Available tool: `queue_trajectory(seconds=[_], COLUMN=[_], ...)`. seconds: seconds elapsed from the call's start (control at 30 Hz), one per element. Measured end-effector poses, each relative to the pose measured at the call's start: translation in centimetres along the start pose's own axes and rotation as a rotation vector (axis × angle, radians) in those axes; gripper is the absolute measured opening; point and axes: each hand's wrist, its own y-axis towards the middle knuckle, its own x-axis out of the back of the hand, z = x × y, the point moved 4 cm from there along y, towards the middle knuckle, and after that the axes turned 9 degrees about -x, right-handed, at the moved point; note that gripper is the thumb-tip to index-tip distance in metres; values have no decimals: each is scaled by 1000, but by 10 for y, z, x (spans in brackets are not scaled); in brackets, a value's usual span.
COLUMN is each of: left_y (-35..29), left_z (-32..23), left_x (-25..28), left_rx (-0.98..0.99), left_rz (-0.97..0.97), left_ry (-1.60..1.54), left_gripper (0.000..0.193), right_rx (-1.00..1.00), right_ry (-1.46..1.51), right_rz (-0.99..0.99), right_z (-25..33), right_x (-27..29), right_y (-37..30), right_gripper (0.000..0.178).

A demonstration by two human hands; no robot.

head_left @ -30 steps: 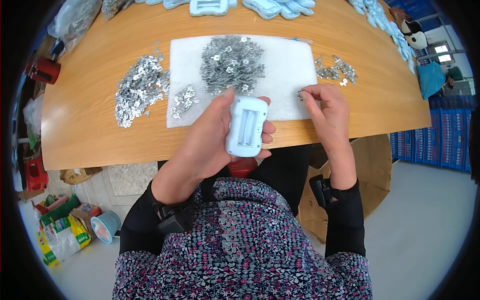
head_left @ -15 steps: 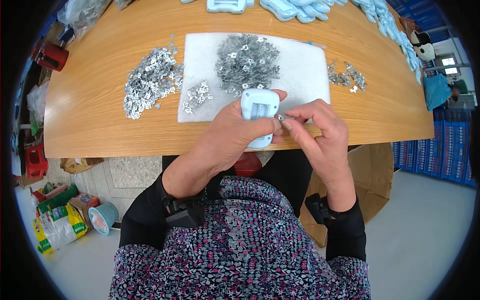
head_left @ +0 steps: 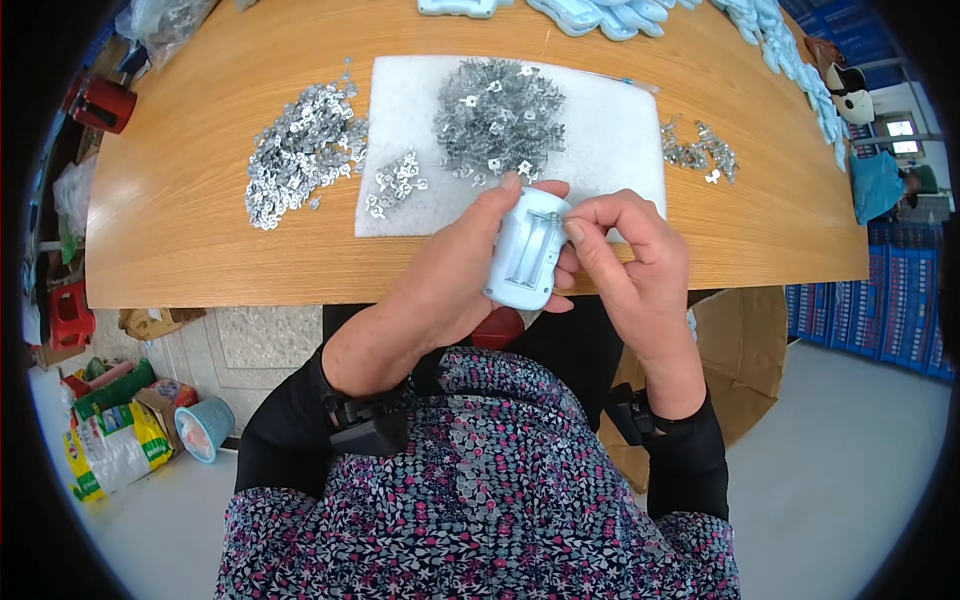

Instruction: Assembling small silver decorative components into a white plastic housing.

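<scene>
My left hand [head_left: 452, 262] is closed round a light blue plastic battery casing [head_left: 507, 262], its thumb along the upper left side and fingers behind it. An oblong battery compartment [head_left: 533, 250] faces up. Thumb and forefinger of my right hand [head_left: 645, 262] pinch at the compartment's upper right end, where a small metal battery contact [head_left: 553, 217] shows beside the fingertips. Its lower part is hidden. Just beyond my hands lies a white foam sheet [head_left: 610, 120] bearing a round heap of metal spring contacts [head_left: 500, 120] and a small cluster of flat metal tabs [head_left: 396, 184].
A large pile of metal tabs [head_left: 303, 150] lies left of the sheet, and a smaller pile of metal pieces [head_left: 703, 152] right of it. More blue casings [head_left: 600, 14] are heaped along the table's far edge. A cardboard box [head_left: 745, 350] stands below the table at right.
The casing has tilted and its compartment is uncovered as my left thumb moved up its side. My right fingertips brought the small contact up to the compartment's upper end.
</scene>
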Motion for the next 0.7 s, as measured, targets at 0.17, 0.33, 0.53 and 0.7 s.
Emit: queue_trajectory(seconds=[0.17,0.33,0.53,0.7], left_y=[-1,0,2,1], left_z=[4,6,11,11], left_x=[1,3,7,7], left_rx=[23,23,24,21], left_rz=[-42,-15,-21,-70], left_ry=[43,76,62,88], left_gripper=[54,52,51,51], right_rx=[236,260,293,394], right_ry=[-327,-401,-451,-616], right_rz=[-67,-100,-131,-135], right_z=[9,12,13,21], right_x=[-7,-10,-12,-12], right_y=[1,-2,-3,-4], right_gripper=[13,12,13,14])
